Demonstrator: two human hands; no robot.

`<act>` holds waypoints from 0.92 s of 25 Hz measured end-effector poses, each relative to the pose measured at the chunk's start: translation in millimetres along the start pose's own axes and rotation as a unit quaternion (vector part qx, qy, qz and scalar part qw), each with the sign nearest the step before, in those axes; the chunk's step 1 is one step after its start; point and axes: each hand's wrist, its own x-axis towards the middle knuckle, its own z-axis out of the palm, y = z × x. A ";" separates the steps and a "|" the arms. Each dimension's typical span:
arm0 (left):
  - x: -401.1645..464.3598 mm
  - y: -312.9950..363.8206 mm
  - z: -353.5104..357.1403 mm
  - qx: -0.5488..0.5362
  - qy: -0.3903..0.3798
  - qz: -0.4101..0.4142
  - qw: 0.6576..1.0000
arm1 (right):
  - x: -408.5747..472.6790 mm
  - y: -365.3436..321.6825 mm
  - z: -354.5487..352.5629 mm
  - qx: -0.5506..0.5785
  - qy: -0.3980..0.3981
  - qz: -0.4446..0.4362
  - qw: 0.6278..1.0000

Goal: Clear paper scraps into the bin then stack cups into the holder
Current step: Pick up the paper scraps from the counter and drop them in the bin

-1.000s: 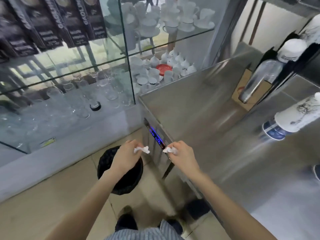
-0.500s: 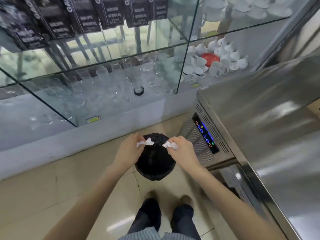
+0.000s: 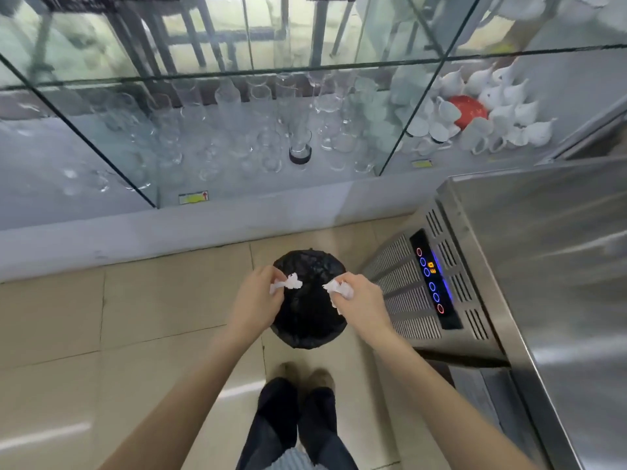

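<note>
Below, on the tiled floor (image 3: 163, 300): one bin (image 3: 307, 320) lined with a black bag, its rim partly covered by both hands; the inside is too dark to make out.

Left hand (image 3: 256, 300): fingers pinched together on a crumpled white paper scrap (image 3: 288, 283), held above the bin's left half.

Right hand (image 3: 361, 300): fingers clamped on a second white paper scrap (image 3: 339, 289), held above the bin's right half; part of this scrap is hidden in the fist. The two scraps are near each other, not touching.

Right of the bin: a stainless steel cabinet (image 3: 543, 266) with a lit control panel (image 3: 432, 283) and vent slots, cut off by the frame's right edge. Its corner stands just beside the bin.

Beyond the bin: a glass display case (image 3: 237, 137) holding clear glasses, blurred and hard to count, and white ceramic cups (image 3: 502, 117) around a red item.

Open floor lies to the bin's left. The person's dark-trousered legs (image 3: 295, 425) stand just behind the bin, cut off by the lower edge.
</note>
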 end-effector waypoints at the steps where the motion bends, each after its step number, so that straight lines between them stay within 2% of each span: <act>1: 4.6 -10.1 10.1 -0.004 -0.008 -0.014 1.000 | 5.9 8.7 8.0 0.006 -0.005 0.011 1.000; 6: 32.5 -78.8 85.4 -0.043 -0.050 -0.071 0.995 | 45.4 73.7 68.1 0.023 -0.034 0.060 0.997; 9: 59.1 -129.8 140.3 -0.061 -0.038 -0.076 0.995 | 78.7 124.6 116.8 0.045 -0.050 0.081 0.994; 16: 123.0 -230.5 256.0 0.004 -0.071 -0.116 0.991 | 158.4 250.4 224.4 0.014 -0.067 0.105 0.992; 23: 145.0 -284.5 315.9 0.073 -0.119 -0.077 0.987 | 200.5 314.1 303.2 0.001 -0.129 0.107 0.986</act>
